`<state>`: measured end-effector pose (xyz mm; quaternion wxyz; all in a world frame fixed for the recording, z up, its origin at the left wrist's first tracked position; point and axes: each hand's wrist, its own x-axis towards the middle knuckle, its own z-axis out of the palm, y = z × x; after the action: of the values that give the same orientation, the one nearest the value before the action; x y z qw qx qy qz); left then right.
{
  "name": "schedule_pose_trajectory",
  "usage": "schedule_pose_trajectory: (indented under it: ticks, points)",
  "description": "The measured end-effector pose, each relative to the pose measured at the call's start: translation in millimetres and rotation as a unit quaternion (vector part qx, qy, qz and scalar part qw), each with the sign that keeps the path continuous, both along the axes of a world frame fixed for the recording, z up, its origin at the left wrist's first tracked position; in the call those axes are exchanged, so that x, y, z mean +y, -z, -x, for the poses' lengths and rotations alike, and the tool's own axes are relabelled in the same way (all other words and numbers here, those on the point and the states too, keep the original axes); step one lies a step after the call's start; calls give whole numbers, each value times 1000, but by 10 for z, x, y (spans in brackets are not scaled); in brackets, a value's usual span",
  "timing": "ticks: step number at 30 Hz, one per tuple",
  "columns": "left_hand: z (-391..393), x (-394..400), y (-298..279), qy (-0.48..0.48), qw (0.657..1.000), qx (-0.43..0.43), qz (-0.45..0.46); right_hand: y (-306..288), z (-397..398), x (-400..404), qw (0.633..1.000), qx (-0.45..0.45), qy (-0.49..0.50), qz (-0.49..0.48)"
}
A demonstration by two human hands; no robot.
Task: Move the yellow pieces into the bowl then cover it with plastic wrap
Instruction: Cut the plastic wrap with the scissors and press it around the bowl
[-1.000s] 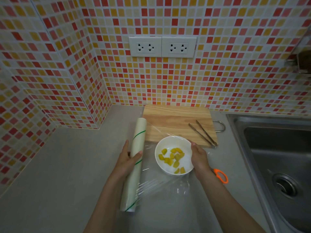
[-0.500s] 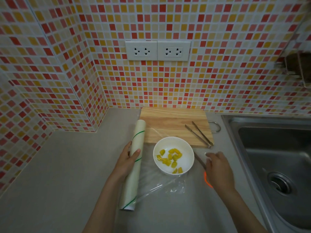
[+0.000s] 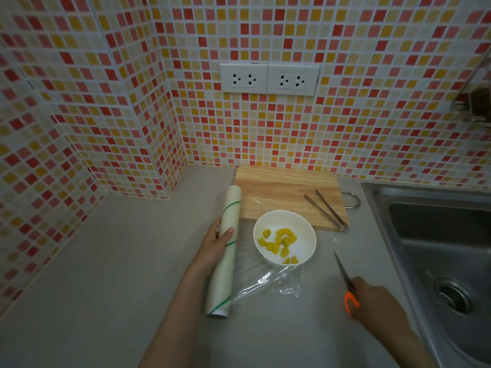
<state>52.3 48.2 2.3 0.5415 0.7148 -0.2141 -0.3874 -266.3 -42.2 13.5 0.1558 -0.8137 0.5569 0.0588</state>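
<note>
Resting on the grey counter [image 3: 79, 274] left of centre, the left hand [image 3: 212, 245] has its fingers wrapped around the plastic wrap roll [image 3: 224, 251], thumb laid over the top. The roll runs from mid-frame down toward the bottom. A loose sheet of plastic wrap [image 3: 271, 282] trails off it to the right, crinkled and lying flat on the counter under and in front of the bowl [image 3: 300, 251], so the bowl's top is uncovered. The white bowl sits dead centre with the yellow pieces [image 3: 279, 243] inside. Behind it is a wooden cutting board [image 3: 281, 189] with metal tongs [image 3: 326, 209] on its right side. Lower right, the right hand [image 3: 377, 301] grips orange-handled scissors [image 3: 345, 277], blades closed and pointing up-left. The steel sink [image 3: 435, 235] fills the right edge.
</note>
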Motion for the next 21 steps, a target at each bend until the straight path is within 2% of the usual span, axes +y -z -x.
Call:
schedule_pose_trajectory:
  ticks: [6, 9, 10, 12, 14, 16, 18, 21]
  points:
    - [19, 14, -15, 0, 1000, 10, 1, -57, 210, 285, 986, -142, 71, -56]
    - [19, 11, -18, 4, 1000, 8, 2, -112, 176, 395, 967, -234, 59, -76]
    - [18, 7, -19, 3, 1000, 8, 5, -162, 139, 443, 951, -277, 46, -133]
    - [10, -1, -20, -1, 1000, 9, 8, -260, 36, 564, 883, -362, 10, -297]
    - [-6, -6, -15, -2, 1000, 6, 7, -278, -111, 705, 830, -360, -42, -424]
    - [-23, -13, -7, 0, 1000, -3, 3, -215, -306, 852, 804, -326, -80, -490]
    - [-32, -20, -1, 3, 1000, -11, 5, -146, -475, 993, 777, -321, -65, -538]
    - [-37, -25, 12, 1, 1000, -10, 8, -102, -630, 1133, 755, -333, -57, -563]
